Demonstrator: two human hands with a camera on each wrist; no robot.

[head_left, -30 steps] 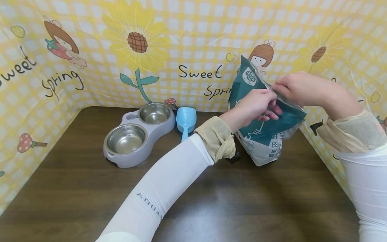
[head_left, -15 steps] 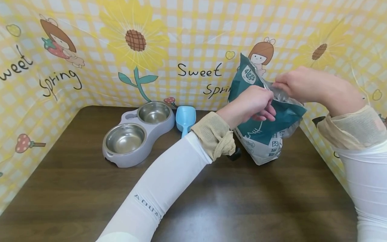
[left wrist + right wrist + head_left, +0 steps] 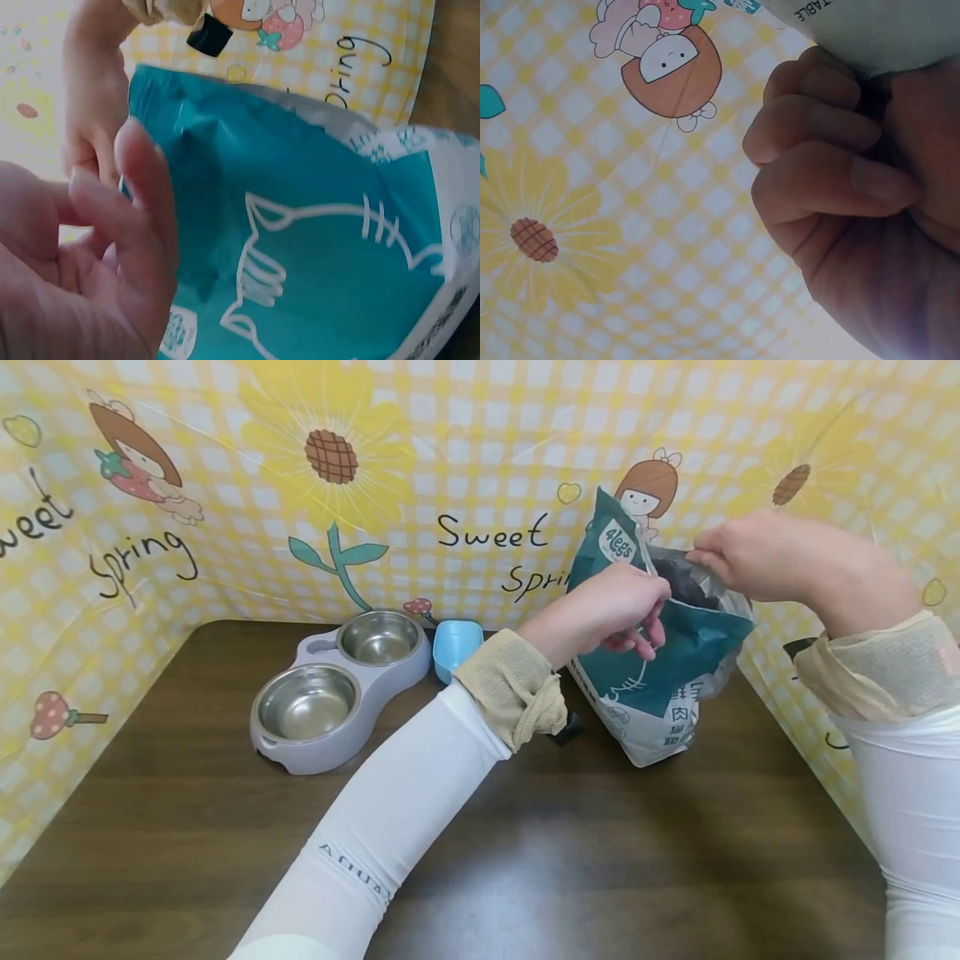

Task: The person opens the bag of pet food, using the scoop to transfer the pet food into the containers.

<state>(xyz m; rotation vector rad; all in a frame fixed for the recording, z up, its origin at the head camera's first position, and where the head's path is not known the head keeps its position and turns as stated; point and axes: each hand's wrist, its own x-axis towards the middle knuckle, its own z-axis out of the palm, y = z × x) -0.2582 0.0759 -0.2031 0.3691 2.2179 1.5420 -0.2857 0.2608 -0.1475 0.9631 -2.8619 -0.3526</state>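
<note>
A teal and white pet food bag [image 3: 660, 660] with a cat drawing stands upright at the back right of the table, its top parted so the silvery inside shows. My left hand [image 3: 611, 606] pinches the near edge of the bag's mouth. On the far edge, my right hand [image 3: 772, 556] grips the rim with curled fingers. The left wrist view has the left hand [image 3: 97, 255] beside the bag's teal front [image 3: 322, 277]. In the right wrist view, curled fingers of the right hand [image 3: 832, 165] meet the pale bag edge [image 3: 877, 37]. The bag's contents are hidden.
Left of the bag, a grey double bowl stand [image 3: 375, 693] holds two metal bowls. A light blue scoop [image 3: 456, 647] lies beside it, its handle hidden behind my left forearm. A patterned yellow cloth [image 3: 480, 460] backs the brown table [image 3: 585, 860].
The bag's mouth has widened, with the right hand drawing the far edge up and away while the left hand moves slightly left with the near edge.
</note>
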